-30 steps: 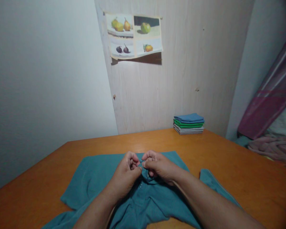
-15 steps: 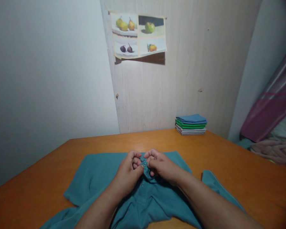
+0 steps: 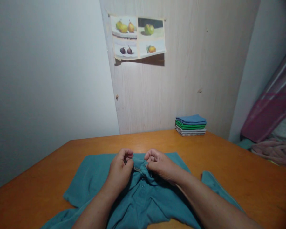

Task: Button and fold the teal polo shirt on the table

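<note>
A teal shirt point(image 3: 143, 198) lies spread in front of me, with buttons down its front placket and a sleeve reaching out at each side. My right hand point(image 3: 160, 163) is closed, thumb and fingers pinching the shirt by the bunched cloth beside the top button point(image 3: 144, 165). Another button point(image 3: 143, 185) shows lower on the placket. To the left, my left hand point(image 3: 121, 167) is closed with thumb against fingers on the collar edge of the shirt. Its fingertips partly hide the cloth there. A short gap separates the two hands.
The shirt rests on an orange-brown table point(image 3: 100, 144). Folded cloths in blue, green and grey form a stack point(image 3: 190, 125) at the back right. A fruit picture sheet point(image 3: 138, 38) hangs on the wall. Pink fabric point(image 3: 262, 121) hangs at the right.
My left hand has moved left, away from my right hand, opening a gap at the collar. My right hand has stayed almost in place on the cloth.
</note>
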Available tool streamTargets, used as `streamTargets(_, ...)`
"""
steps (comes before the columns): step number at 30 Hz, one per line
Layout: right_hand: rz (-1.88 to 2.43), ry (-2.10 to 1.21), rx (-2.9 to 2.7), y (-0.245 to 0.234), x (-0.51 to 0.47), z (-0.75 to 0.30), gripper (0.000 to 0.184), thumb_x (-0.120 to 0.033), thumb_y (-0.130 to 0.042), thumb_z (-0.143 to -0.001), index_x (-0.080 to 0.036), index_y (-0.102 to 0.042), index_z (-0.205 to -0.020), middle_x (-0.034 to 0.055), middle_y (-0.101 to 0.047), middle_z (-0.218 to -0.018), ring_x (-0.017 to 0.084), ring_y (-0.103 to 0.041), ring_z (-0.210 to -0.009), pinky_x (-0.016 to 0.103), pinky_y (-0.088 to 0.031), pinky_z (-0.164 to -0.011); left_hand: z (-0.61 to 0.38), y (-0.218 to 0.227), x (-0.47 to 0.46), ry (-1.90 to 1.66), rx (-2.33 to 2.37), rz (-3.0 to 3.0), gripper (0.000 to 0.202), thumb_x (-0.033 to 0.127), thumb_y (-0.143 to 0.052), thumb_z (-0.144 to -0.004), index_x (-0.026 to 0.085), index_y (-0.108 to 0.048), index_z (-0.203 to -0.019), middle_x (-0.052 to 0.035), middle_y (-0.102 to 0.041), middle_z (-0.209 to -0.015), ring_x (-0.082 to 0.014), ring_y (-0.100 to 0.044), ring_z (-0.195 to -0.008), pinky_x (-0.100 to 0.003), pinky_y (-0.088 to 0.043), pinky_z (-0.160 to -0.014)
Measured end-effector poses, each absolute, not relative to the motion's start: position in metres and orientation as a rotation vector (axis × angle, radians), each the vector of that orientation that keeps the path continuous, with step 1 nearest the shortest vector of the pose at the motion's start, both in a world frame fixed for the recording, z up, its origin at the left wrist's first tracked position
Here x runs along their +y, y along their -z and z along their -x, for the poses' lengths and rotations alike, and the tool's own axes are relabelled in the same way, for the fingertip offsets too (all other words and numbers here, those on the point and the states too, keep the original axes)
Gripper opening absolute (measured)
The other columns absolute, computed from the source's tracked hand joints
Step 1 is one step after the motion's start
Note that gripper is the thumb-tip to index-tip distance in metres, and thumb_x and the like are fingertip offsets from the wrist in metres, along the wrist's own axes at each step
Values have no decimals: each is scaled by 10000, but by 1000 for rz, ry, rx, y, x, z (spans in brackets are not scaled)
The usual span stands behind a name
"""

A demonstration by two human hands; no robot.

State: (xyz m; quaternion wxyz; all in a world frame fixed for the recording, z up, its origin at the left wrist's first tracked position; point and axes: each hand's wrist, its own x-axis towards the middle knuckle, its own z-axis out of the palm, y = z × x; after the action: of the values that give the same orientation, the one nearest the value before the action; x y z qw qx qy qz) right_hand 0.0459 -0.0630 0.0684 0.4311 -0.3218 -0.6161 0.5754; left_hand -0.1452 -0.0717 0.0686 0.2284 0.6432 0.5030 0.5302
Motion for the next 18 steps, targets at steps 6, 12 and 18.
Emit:
streamTargets(6, 816, -1422, -1484, -74, -65, -46, 234, -246, -645, -723, -211, -513, -913, -103, -438, -580, 76, -350, -482, 201, -227, -458, 156, -72, -77, -1175, 1296, -2156, 439, 94, -578, -677, 233, -639, -1090, -60, -653, -1124, -257, -581, -1109, -388, -425, -999)
streamTargets(12, 880, -1418, -1478, -79, -66, -49, 232, -203, -587, -686, -211, -531, -910, -90, -447, -607, 84, -350, -488, 220, -243, -462, 155, -64, -76, -1082, 1340, -2449, 450, 99, -583, -765, 246, -627, -1189, -82, -650, -1226, -275, -550, -1182, -434, -374, -1053)
streamTargets(18, 835, -1469, -1528, -74, -64, -49, 300, -142, -556, -625, -212, -532, -916, -88, -462, -620, 83, -364, -508, 217, -250, -474, 154, -70, -71, -1126, 1310, -2348, 257, 273, -532, -925, 245, -692, -1124, -75, -700, -1162, -259, -600, -1109, -396, -408, -996)
